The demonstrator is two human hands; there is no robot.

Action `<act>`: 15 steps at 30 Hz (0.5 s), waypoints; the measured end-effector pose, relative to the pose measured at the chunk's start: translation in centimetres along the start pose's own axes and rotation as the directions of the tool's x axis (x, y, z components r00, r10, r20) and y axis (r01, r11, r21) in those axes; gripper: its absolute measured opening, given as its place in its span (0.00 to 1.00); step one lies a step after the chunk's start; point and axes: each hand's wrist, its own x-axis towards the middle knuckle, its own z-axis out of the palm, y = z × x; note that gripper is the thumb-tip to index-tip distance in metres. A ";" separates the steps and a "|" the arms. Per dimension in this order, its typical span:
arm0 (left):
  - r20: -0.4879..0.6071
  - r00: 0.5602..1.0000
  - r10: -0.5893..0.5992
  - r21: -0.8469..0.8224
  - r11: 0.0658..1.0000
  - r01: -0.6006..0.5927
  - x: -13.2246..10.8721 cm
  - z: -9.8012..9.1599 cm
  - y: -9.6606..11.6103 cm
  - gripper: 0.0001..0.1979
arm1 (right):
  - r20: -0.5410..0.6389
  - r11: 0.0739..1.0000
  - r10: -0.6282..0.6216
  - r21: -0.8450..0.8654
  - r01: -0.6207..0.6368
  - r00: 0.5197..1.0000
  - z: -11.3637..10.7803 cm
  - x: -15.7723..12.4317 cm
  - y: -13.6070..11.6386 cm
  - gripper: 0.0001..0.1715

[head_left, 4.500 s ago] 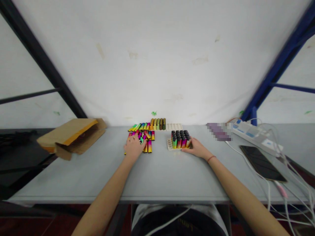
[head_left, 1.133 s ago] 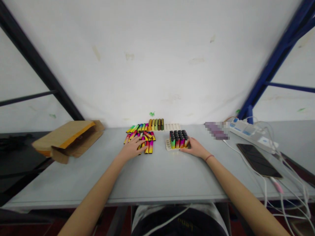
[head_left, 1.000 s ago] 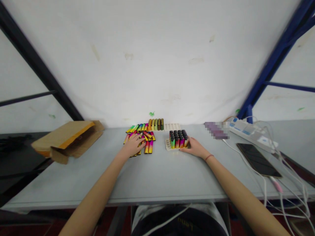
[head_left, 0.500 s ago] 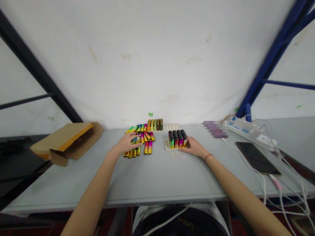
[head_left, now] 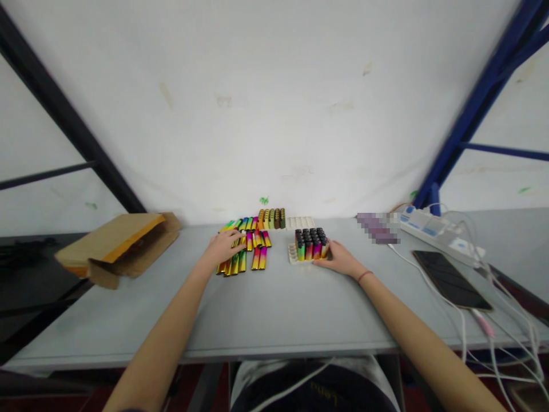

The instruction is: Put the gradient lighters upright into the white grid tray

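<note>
My left hand (head_left: 223,249) lies palm down on the near left end of a group of loose lighters (head_left: 253,257) in glossy rainbow colours, its fingers over them. My right hand (head_left: 338,257) touches the near right corner of a white tray (head_left: 293,253), which holds a block of upright lighters (head_left: 309,245) with black tops. Behind the loose group stands a row of green and orange lighters (head_left: 271,218). Beside that row is a second white tray (head_left: 299,223) with no lighters showing in it.
A torn cardboard envelope (head_left: 120,247) lies at the table's left edge. To the right are a pixelated purple object (head_left: 377,228), a power strip (head_left: 437,234), a black phone (head_left: 450,280) and white cables running over the edge. Dark and blue metal frame posts stand at both sides.
My left hand has slid toward the near left, and the loose lighters beneath it now lie more side by side. My right hand has stayed at the tray.
</note>
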 end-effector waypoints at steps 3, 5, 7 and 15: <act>-0.011 0.998 0.065 -0.008 0.998 -0.065 0.1 0.4 0.6 0.27 | -0.001 1.000 0.002 0.000 -0.002 1.000 0.0 0.0 0.0 0.32; 0.019 0.996 0.087 0.004 0.996 -0.087 0.3 0.5 1.0 0.24 | -0.007 1.000 0.005 0.003 -0.005 1.000 0.0 0.0 0.0 0.32; 0.031 0.996 0.082 0.026 0.996 -0.082 0.6 0.5 1.3 0.19 | -0.009 1.000 0.005 0.007 -0.005 1.000 0.0 0.0 -0.1 0.32; 0.000 0.984 0.180 0.056 0.982 -0.180 1.0 0.8 3.4 0.24 | 0.013 1.000 0.004 0.007 -0.004 1.000 -0.1 0.0 -0.1 0.30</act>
